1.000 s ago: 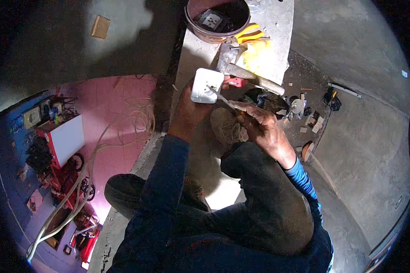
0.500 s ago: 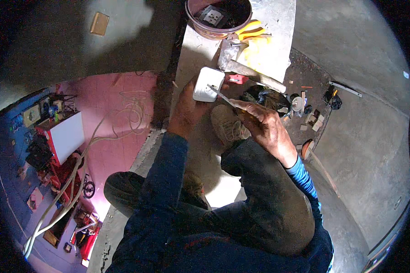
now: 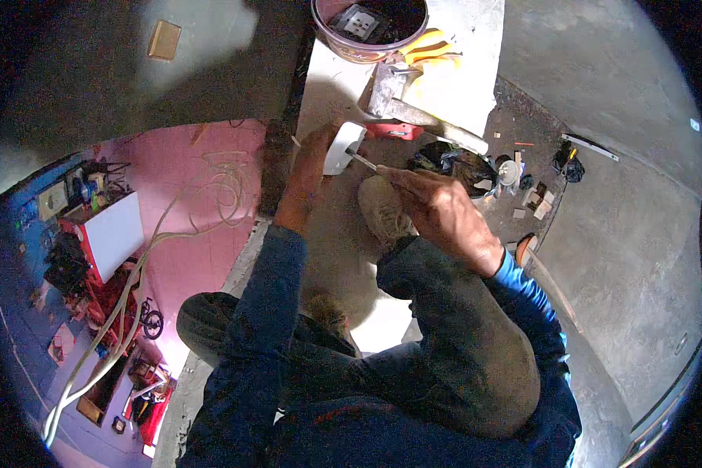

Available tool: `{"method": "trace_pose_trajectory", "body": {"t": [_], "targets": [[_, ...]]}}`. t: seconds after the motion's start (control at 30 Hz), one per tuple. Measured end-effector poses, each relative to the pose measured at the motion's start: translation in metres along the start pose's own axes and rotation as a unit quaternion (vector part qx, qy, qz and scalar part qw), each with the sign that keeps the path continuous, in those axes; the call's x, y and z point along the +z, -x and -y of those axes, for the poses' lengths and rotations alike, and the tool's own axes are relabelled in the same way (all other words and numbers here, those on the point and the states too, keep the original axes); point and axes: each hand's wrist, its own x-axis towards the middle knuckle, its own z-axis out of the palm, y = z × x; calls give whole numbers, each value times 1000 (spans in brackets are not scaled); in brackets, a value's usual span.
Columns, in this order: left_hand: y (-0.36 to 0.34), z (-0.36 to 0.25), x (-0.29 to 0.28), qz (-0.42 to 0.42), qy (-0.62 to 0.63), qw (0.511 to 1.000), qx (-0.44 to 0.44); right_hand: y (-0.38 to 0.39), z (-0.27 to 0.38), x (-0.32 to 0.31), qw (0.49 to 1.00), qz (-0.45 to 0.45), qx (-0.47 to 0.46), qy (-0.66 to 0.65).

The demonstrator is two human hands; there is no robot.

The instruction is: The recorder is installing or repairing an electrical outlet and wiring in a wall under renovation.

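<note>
My left hand (image 3: 309,168) is closed round a white electrical fitting (image 3: 340,147), which is tilted on edge with its front toward the right. My right hand (image 3: 441,207) grips a screwdriver (image 3: 364,160), its metal tip on or in the front of the fitting; the handle is mostly hidden in my fingers. Just beyond them lie a red tool (image 3: 400,131) and a hammer (image 3: 440,125) on a pale board (image 3: 476,70). Yellow-handled pliers (image 3: 429,48) lie beside a plastic bucket (image 3: 369,51) holding a socket plate. My shoe (image 3: 382,210) is below my hands.
At the right, a dark bag or container (image 3: 452,164), scraps and small tools lie on the dirty floor by a concrete wall (image 3: 616,257). At the left, below a concrete edge, a pink floor (image 3: 179,273) shows with hanging pale cables (image 3: 121,312) and red-and-white items (image 3: 109,238).
My left hand and the fitting have shifted slightly left, and the fitting has turned from facing me to nearly edge-on. My right hand with the screwdriver has followed it slightly.
</note>
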Motion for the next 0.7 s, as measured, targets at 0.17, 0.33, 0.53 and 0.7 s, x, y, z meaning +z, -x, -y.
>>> {"method": "trace_pose_trajectory", "body": {"t": [0.17, 0.33, 0.53, 0.7], "targets": [[-2, -33, 23, -92, -19, 968, -235, -14, 31, -18, 993, 99, 52, 38], [-15, 31, -25, 291, 252, 878, -284, -28, 57, -31, 992, 85, 4, 98], [-13, -10, -31, 283, 350, 814, -368, -19, 44, -28, 994, 91, 3, 62], [29, 23, -25, 275, 101, 947, -132, -15, 40, -43, 863, 172, 200, -431]]}}
